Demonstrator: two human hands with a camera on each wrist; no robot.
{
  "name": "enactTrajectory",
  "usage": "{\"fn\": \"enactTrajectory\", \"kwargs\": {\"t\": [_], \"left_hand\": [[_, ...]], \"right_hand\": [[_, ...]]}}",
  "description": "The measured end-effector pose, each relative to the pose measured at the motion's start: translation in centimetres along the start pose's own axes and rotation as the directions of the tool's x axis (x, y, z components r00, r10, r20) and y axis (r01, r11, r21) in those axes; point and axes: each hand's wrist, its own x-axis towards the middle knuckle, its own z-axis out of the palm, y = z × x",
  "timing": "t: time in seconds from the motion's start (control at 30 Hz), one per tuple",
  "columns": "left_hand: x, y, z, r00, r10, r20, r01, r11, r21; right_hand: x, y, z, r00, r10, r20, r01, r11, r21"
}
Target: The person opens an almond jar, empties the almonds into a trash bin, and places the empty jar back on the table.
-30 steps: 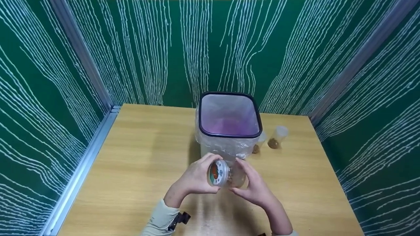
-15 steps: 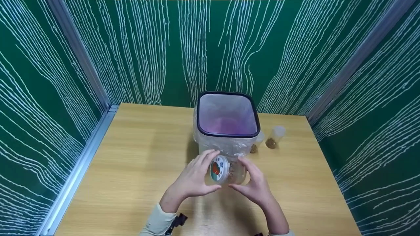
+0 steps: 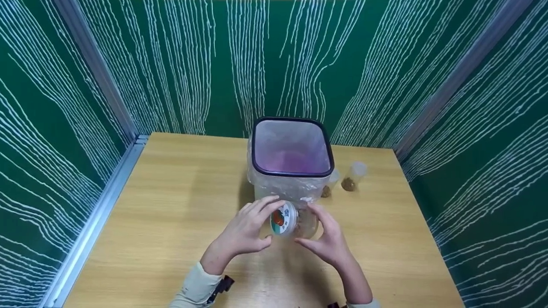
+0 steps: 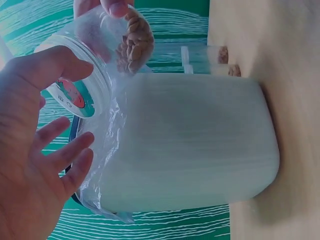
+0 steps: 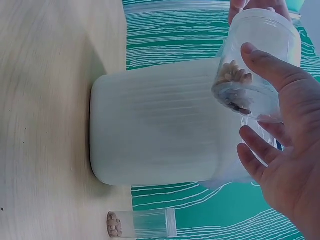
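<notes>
Two hands hold one small clear jar (image 3: pixel 295 220) on its side, in the air just in front of a white bin (image 3: pixel 292 171) on a wooden table (image 3: pixel 180 205). The left hand (image 3: pixel 246 233) has its thumb and fingers spread loosely round the jar's lid (image 3: pixel 282 219), a white cap with a teal, red and white label that faces left in the head view; the left wrist view shows the thumb lying over the lid's rim and the other fingers straight and apart below it, so the hand is wide open and only touching, not clenched. The right hand (image 3: pixel 327 239) cups the jar's base end, thumb on the near side and fingertips on the wall, fingers gently bent round it. A small heap of brown pellets (image 5: pixel 231 75) lies inside the jar, against the lower wall near the base. The bin is lined with a clear plastic bag (image 3: pixel 282 188) folded over its black rim, and the jar is close to the bag's hanging edge. Behind and to the right of the bin stand two small clear vials (image 3: pixel 353 176), each with brown pellets at the bottom, well apart from the hands. Green walls with white wavy lines enclose the table.
</notes>
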Motion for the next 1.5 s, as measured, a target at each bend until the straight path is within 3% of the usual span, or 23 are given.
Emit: {"fn": "enactTrajectory", "kwargs": {"t": [0.2, 0.47, 0.73, 0.87, 1.23, 1.5], "left_hand": [[0.1, 0.1, -0.1, 0.999, -0.019, 0.042, 0.018, 1.0, 0.005], [0.6, 0.0, -0.2, 0.999, -0.009, 0.038, 0.009, 1.0, -0.015], [0.5, 0.2, -0.4, 0.996, -0.086, -0.006, 0.086, 0.994, 0.066], [0.3, 0.5, -0.6, 0.993, -0.115, 0.001, 0.114, 0.992, 0.058], [0.6, 0.8, -1.6, 0.994, -0.043, 0.098, 0.046, 0.999, -0.028], [0.5, 0.2, -1.2, 0.994, -0.043, 0.099, 0.049, 0.997, -0.059]], "right_hand": [[-0.1, 0.1, 0.1, 0.999, -0.029, -0.02, 0.029, 0.999, 0.014], [-0.1, -0.3, 0.0, 1.0, -0.009, -0.01, 0.009, 1.0, 0.013], [0.0, -0.7, 0.1, 0.999, 0.004, -0.033, -0.004, 1.0, -0.017], [0.0, -0.6, 0.2, 0.999, 0.008, -0.032, -0.008, 1.0, -0.017], [0.1, -0.1, 0.7, 1.0, 0.0, -0.028, 0.0, 1.0, 0.005], [0.1, -0.3, 0.9, 1.0, 0.01, -0.012, -0.01, 1.0, 0.001]]}}
